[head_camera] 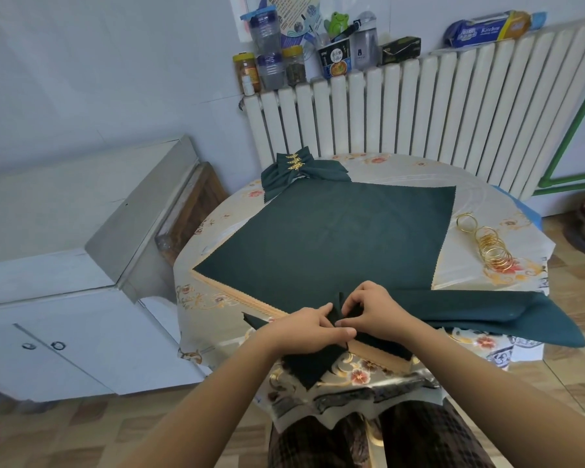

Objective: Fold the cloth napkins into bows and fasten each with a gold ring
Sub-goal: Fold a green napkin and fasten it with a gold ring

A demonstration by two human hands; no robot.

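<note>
Home kitchen/dining nook: radiator [419,106] w/ food jars [247,70], floral-cloth table [379,369].

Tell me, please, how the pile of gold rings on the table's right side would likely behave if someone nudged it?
The gold rings look thin, round and loosely stacked, so a nudge would probably scatter them, and some might roll. The glossy tablecloth looks smooth, so they would likely slide easily. One ring already lies apart.

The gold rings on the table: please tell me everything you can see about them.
The gold rings are thin, shiny hoops that look like metal. Most lean against one another in a slanting row on the flowered tablecloth, at the table's right side, beside the flat dark green napkin. One ring lies apart at the far end of the row. Neither hand touches them, and no cloth is threaded through any of them.
</note>
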